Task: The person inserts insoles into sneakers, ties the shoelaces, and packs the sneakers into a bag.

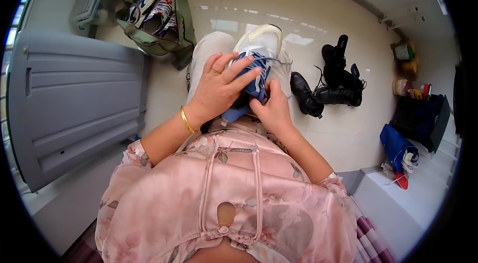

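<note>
head camera's view: a white, cream and blue lace-up sports shoe [257, 49] sits on the lap of a person in beige trousers [211, 44]. the left hand [217, 86], a ring [215, 71] on one finger, lies spread and loose across the blue woven laces [261, 60]; the right hand [275, 108] appears to have its grip closed on the shoe's collar edge, between thumb and bent forefinger. working the laces well calls for a steadied heel, a flat tongue, even tension and the loose strand kept clear of fingers. the rounded toe points away from the body, leaning slightly right; the long axis runs from the waist outward toward the tiled floor [308, 14], lacing uppermost.
</note>
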Available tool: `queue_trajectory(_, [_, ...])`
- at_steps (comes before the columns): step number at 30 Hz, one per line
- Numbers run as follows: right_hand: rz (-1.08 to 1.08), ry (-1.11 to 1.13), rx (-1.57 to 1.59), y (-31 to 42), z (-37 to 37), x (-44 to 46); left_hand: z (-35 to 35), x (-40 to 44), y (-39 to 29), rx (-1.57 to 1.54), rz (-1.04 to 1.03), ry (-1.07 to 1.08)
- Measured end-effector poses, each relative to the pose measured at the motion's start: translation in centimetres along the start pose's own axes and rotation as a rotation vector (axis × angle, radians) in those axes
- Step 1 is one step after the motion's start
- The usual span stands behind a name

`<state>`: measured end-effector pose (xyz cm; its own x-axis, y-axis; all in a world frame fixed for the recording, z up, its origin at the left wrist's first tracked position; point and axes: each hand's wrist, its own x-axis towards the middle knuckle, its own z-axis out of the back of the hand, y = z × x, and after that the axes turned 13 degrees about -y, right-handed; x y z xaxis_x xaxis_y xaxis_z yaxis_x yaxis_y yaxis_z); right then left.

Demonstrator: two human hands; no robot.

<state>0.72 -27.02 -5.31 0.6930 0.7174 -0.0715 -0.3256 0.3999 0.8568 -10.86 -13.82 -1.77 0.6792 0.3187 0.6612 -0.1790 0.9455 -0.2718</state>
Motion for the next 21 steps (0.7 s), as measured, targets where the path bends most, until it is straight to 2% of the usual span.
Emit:
queue_trajectory(3, [0.019, 0.049, -0.022, 0.6, 0.8, 0.3, -0.6, -0.1, 0.6, -0.118, -0.171, 0.144])
queue_trajectory(7, [0.010, 0.013, 0.076, 0.3, 0.9, 0.1, -0.2, -0.3, 2.2, -0.201, -0.148, 0.181])
queue_trajectory(10, [0.068, 0.022, -0.022, 0.3, 0.5, 0.1, 0.1, -1.7, 3.2, -0.173, -0.129, 0.186])
queue_trajectory(13, [0.312, -0.106, -0.102, 0.3, 0.3, 0.3, 0.4, -1.5, 2.7, -0.142, -0.121, 0.184])
queue_trajectory(18, [0.217, -0.083, 0.015, 0.6, 0.1, 0.4, -1.1, -0.9, 1.6, -0.180, -0.105, 0.099])
queue_trajectory(21, [0.213, -0.079, 0.053, 0.6, 0.3, 0.1, -0.7, -0.6, 1.0, -0.118, -0.133, 0.250])
